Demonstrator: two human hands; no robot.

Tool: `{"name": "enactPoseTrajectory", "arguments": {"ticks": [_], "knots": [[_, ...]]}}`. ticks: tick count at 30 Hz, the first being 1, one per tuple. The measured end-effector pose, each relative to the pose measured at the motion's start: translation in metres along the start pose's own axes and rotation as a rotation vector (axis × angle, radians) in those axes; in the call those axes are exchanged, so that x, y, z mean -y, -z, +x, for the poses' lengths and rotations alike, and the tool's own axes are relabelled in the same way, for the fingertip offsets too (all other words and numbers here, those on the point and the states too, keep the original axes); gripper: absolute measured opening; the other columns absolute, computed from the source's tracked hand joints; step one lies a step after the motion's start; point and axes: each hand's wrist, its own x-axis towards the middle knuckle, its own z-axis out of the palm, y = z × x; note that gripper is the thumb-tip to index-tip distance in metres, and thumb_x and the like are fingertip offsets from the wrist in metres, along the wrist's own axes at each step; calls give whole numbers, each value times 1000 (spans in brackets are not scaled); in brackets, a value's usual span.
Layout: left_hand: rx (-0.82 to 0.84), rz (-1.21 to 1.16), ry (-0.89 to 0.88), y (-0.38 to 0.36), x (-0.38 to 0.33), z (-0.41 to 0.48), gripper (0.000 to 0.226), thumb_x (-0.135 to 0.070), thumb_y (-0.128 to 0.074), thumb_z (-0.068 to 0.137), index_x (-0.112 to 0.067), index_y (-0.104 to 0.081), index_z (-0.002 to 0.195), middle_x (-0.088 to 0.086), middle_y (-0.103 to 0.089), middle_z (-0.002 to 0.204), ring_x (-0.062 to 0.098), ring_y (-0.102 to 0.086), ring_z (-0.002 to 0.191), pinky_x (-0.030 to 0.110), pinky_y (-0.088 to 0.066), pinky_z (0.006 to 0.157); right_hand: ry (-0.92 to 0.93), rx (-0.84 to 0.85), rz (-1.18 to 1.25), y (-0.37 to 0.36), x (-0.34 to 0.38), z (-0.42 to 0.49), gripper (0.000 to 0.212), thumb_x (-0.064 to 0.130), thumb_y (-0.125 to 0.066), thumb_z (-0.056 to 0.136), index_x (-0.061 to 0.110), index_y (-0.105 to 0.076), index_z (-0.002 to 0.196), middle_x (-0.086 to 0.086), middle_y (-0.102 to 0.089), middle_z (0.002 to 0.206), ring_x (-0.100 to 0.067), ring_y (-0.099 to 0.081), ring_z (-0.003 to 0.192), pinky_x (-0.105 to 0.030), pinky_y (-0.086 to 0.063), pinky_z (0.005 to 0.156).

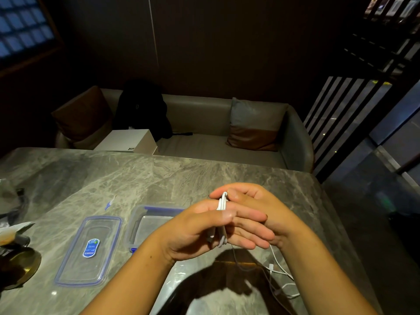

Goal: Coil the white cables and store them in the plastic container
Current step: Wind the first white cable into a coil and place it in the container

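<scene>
Hands [193,233] around coiled white cable [221,203]

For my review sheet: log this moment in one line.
phase: coiling | left hand pinches cable coil | right hand holds it too | container open | lid left of it | cable tail on table

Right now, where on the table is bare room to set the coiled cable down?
Bare table lies beyond the container and lid, toward the sofa, and right of the right hand. Crowded: gold plate at left, white cable loose below that hand.
</scene>
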Motion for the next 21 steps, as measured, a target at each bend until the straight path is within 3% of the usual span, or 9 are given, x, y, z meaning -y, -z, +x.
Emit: {"name": "enactPoseTrajectory", "arguments": {"ticks": [2,5,10,14,18,21], "knots": [[4,-125,52,2,3,0,66,-36,-40,101,20,-38,137,38,-49,130,41,-58,115,44,-45,104,-14,24,50,2,-1,-1,24,23,-56,92,10,-75,99,-15,-75,95,-25,-73,90,-30,-58,75],[-32,-213,100,8,7,0,71,-37,-28,100,23,-34,137,45,-38,135,45,-55,117,47,-43,105,-2,41,58,8,-5,2,24,20,-56,94,4,-72,102,-19,-72,97,-27,-70,91,-31,-58,80],[-46,-161,87,10,12,0,67,-37,-26,103,21,-42,134,36,-54,124,41,-62,110,42,-50,99,-25,31,125,9,-14,2,21,16,-52,98,3,-68,98,-15,-70,88,-22,-70,81,-27,-58,72],[-89,-73,81,12,15,-2,62,-36,-30,103,16,-53,125,29,-65,107,32,-69,92,32,-56,78,-62,37,177,12,-23,2,19,20,-55,96,4,-66,97,-19,-66,86,-25,-67,79,-30,-58,73],[-163,9,56,14,19,-3,52,-36,-37,101,7,-64,112,22,-70,90,24,-70,76,29,-56,70,-60,10,142,16,-28,4,24,23,-55,95,1,-63,98,-25,-57,87,-32,-61,78,-33,-56,72],[-335,43,13,18,21,-2,44,-36,-49,96,3,-69,99,17,-70,75,20,-68,61,27,-57,63,-10,8,180,13,-27,4,23,18,-50,98,-2,-58,91,-20,-61,67,-26,-65,63,-30,-55,65]]}}
